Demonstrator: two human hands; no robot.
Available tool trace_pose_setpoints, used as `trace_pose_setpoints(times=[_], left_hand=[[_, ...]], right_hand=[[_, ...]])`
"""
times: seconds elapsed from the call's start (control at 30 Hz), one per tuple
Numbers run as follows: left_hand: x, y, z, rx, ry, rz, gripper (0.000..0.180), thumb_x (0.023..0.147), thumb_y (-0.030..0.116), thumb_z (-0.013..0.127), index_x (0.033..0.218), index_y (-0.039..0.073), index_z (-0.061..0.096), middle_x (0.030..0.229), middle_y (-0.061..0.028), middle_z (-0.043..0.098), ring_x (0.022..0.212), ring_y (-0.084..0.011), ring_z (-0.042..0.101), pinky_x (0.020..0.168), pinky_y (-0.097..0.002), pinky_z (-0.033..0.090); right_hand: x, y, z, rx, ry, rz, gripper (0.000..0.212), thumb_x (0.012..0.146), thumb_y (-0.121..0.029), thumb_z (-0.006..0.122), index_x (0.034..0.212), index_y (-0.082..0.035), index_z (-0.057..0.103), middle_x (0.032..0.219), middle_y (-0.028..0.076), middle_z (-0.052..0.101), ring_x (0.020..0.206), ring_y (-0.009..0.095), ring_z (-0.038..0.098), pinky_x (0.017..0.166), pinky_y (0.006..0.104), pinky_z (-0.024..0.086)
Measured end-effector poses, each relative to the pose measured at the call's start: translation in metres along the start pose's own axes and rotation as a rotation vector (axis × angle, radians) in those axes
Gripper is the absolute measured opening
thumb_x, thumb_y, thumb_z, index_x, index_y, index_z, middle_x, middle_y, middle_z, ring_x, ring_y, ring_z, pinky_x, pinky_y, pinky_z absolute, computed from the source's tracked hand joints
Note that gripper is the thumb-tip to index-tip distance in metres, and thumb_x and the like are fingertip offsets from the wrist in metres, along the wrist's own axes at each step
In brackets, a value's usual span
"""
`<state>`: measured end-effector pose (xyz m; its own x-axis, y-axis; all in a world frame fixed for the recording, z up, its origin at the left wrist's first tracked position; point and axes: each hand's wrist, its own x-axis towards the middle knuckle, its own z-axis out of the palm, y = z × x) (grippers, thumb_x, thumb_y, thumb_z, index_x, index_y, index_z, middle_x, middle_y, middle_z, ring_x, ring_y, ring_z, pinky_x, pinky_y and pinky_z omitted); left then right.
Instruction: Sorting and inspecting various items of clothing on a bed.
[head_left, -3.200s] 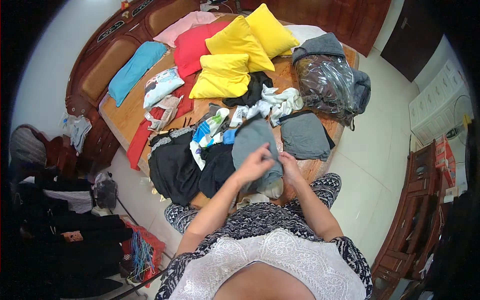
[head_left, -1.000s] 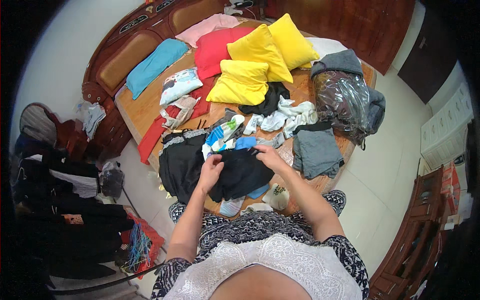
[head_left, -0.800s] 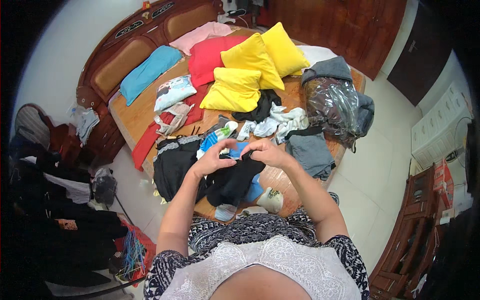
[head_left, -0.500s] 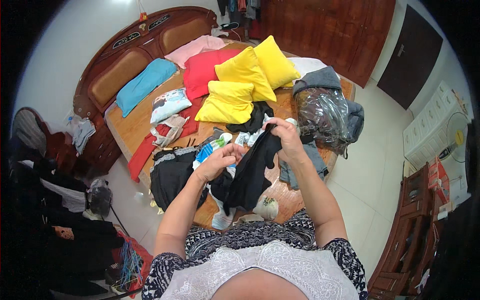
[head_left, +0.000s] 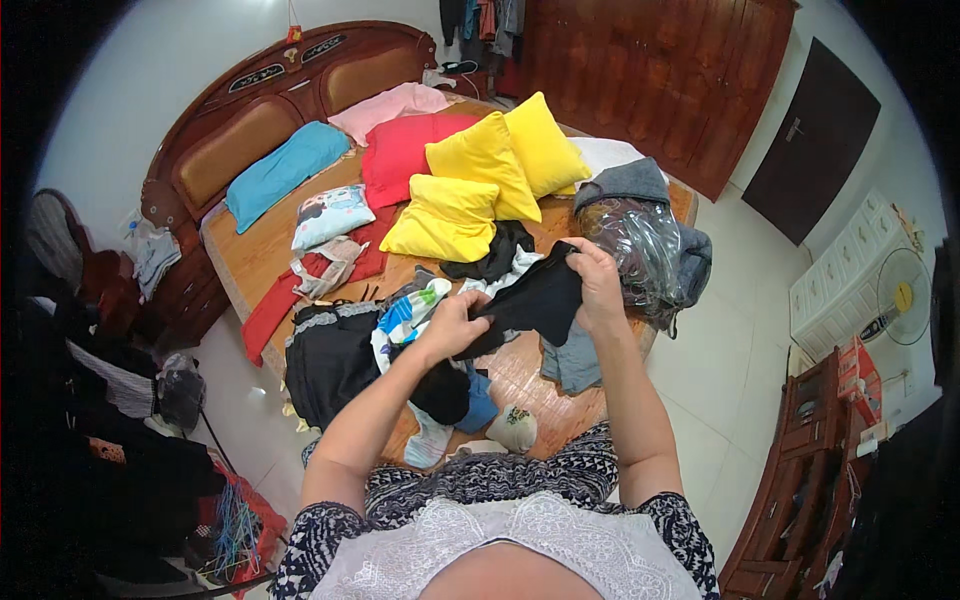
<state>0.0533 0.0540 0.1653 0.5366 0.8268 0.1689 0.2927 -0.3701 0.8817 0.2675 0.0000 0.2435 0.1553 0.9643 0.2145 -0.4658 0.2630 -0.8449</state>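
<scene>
- The right hand (head_left: 598, 285) pinches an upper corner of a black cloth (head_left: 535, 300), its fingers closed on the edge.
- The left hand (head_left: 455, 325) is at the cloth's other end, thumb and fingers against it; from here I can't tell whether they are closed on it.
- That black cloth hangs slantwise between the 2 hands, above the bed (head_left: 530, 368), its right end the higher.
- Just below the right hand, partly behind the forearm, lies a gray folded garment (head_left: 570, 362).
- Beyond that hand sits a clear plastic bag (head_left: 650, 250) of dark contents.
- Left of the left hand, I see a white, blue and green printed cloth (head_left: 405, 315) and a black garment with gray trim (head_left: 325, 365).
- Nearer the person are a blue cloth (head_left: 479, 398) and a small white bundle (head_left: 513, 428).
- Farther back, 3 yellow cushions (head_left: 440, 218) lean close together.
</scene>
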Motion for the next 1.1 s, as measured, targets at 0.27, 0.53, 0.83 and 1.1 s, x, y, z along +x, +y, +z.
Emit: trace_pose_setpoints(times=[0.27,0.53,0.83,1.1], left_hand=[[-0.008,0.038,-0.039,-0.409,-0.468,-0.238,0.036,0.079,0.013,0.067,0.11,-0.002,0.057,0.095,-0.0015,0.063,0.079,-0.0072,0.058,0.073,-0.0216,0.048],[0.008,0.019,-0.067,0.141,-0.371,-0.128,0.023,0.084,0.017,0.061,0.095,-0.003,0.064,0.076,-0.0048,0.064,0.067,-0.0095,0.058,0.062,-0.0266,0.046],[0.017,0.012,-0.061,0.302,-0.041,-0.29,0.029,0.085,0.023,0.057,0.08,-0.004,0.063,0.066,-0.0128,0.061,0.062,-0.0171,0.058,0.061,-0.0321,0.044],[0.024,-0.011,-0.047,0.102,0.251,-0.357,0.028,0.087,0.018,0.05,0.073,-0.004,0.058,0.062,-0.0097,0.056,0.057,-0.0146,0.053,0.051,-0.0328,0.039]], right_hand=[[0.0,0.011,-0.048,-0.236,-0.049,0.027,0.016,0.084,-0.003,0.052,0.097,0.002,0.061,0.086,0.003,0.064,0.07,0.007,0.058,0.066,0.0205,0.047],[0.004,0.031,-0.069,-0.327,-0.074,-0.017,0.013,0.086,-0.006,0.054,0.088,0.001,0.063,0.074,-0.003,0.058,0.064,0.004,0.051,0.059,0.0185,0.041],[-0.014,0.047,-0.052,-0.423,-0.045,-0.146,0.013,0.088,-0.009,0.053,0.086,0.001,0.062,0.071,-0.008,0.049,0.065,0.001,0.043,0.056,0.0183,0.036],[-0.061,0.085,-0.014,-0.69,-0.214,-0.506,0.014,0.078,0.001,0.058,0.091,0.006,0.059,0.089,0.009,0.056,0.084,0.018,0.054,0.076,0.0263,0.042]])
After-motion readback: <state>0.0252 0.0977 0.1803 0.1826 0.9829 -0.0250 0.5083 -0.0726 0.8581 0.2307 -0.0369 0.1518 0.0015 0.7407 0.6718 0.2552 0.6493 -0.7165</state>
